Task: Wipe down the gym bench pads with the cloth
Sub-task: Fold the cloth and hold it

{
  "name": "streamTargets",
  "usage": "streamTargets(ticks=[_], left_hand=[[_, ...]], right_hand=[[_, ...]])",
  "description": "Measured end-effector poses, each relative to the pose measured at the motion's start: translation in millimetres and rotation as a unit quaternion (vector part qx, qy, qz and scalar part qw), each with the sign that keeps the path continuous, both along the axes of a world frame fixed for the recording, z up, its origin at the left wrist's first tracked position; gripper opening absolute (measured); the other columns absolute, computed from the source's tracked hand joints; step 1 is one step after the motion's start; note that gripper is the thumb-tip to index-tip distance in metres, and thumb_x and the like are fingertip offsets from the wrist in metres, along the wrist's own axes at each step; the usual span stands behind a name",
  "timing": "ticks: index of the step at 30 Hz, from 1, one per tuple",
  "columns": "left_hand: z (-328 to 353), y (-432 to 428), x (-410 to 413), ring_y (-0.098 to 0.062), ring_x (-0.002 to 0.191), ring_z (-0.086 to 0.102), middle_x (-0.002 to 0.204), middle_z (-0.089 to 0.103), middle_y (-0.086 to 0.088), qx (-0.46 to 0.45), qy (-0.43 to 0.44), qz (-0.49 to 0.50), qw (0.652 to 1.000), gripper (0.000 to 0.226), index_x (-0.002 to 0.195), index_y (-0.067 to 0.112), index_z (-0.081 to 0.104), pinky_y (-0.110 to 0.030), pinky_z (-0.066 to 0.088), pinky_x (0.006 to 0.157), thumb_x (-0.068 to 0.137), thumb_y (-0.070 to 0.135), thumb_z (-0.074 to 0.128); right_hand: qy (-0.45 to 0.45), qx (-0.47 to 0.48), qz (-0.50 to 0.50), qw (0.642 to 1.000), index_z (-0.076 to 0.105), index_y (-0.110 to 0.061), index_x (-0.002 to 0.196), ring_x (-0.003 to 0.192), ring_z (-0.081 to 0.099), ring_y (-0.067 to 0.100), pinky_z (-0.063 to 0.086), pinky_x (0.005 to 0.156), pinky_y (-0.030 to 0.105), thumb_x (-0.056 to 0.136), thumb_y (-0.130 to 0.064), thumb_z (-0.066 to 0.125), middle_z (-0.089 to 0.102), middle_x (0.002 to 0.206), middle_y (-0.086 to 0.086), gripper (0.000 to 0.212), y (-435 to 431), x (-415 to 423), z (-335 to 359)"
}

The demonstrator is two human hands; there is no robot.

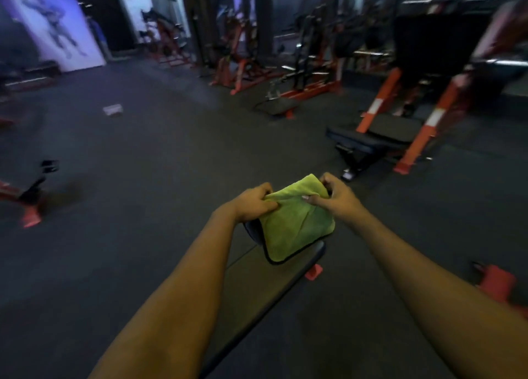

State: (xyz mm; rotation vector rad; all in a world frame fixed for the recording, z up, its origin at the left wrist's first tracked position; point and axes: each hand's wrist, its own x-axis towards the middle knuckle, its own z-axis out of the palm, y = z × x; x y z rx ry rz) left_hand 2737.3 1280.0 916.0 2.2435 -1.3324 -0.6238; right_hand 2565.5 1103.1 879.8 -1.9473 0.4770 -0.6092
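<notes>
From the head camera we see two bare arms reaching out. The left hand and the right hand both hold a soft yellow-green cloth with a thin dark edge. The left fingers are curled and pinch the cloth's top left edge. The right fingers are curled too and pinch its top right corner.

The cloth is folded and sits between the hands, over the far end of the long dark padded worktop of the gym bench. We cannot tell if it rests on the pad or hangs just above it. The worktop runs under the arms toward us, with a small red foot beside it.

Another dark flat bench stands well apart on the dark floor (by tall orange machine legs).
</notes>
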Motion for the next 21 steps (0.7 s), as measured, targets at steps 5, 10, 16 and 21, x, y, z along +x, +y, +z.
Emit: streamTargets(ticks=[5,10,16,21], left_hand=[[11,-74,-77,-0.015,0.084,0.059,0.091,0.062,-0.001,-0.047,0.003,-0.107,0.993,0.036,0.102,0.018,0.043,-0.032,0.045,0.068,0.087,0.036,0.07],[21,-142,-182,-0.004,0.071,0.055,0.078,0.06,0.009,-0.094,0.002,-0.196,0.976,0.043,0.086,0.023,0.055,-0.024,0.042,0.063,0.076,0.059,0.074],[28,-204,-313,-0.009,0.074,0.059,0.079,0.063,0.007,-0.086,0.008,-0.337,0.938,0.041,0.084,0.025,0.059,-0.032,0.047,0.068,0.068,0.055,0.081],[32,-250,-424,-0.013,0.088,0.064,0.093,0.068,0.004,-0.073,-0.007,-0.471,0.879,0.028,0.094,0.023,0.063,-0.035,0.052,0.079,0.077,0.038,0.08]], right_hand=[[-0.018,0.015,-0.085,0.996,0.067,-0.022,0.092,0.082,0.068,0.012,0.055,0.075,0.034,0.071,-0.047,0.087,0.07,0.083,-0.006,0.038,-35,-117,17],[-0.02,0.041,-0.163,0.986,0.072,-0.018,0.101,0.092,0.072,0.015,0.058,0.08,0.033,0.085,-0.037,0.08,0.076,0.097,0.0,0.026,-51,-253,27],[-0.048,0.103,-0.292,0.95,0.074,-0.015,0.087,0.085,0.067,0.019,0.052,0.081,0.042,0.068,-0.029,0.078,0.072,0.087,0.004,0.024,-56,-405,26],[-0.08,0.101,-0.431,0.893,0.061,0.005,0.081,0.078,0.059,0.022,0.04,0.074,0.037,0.06,-0.033,0.076,0.061,0.078,0.007,0.046,-37,-524,26]])
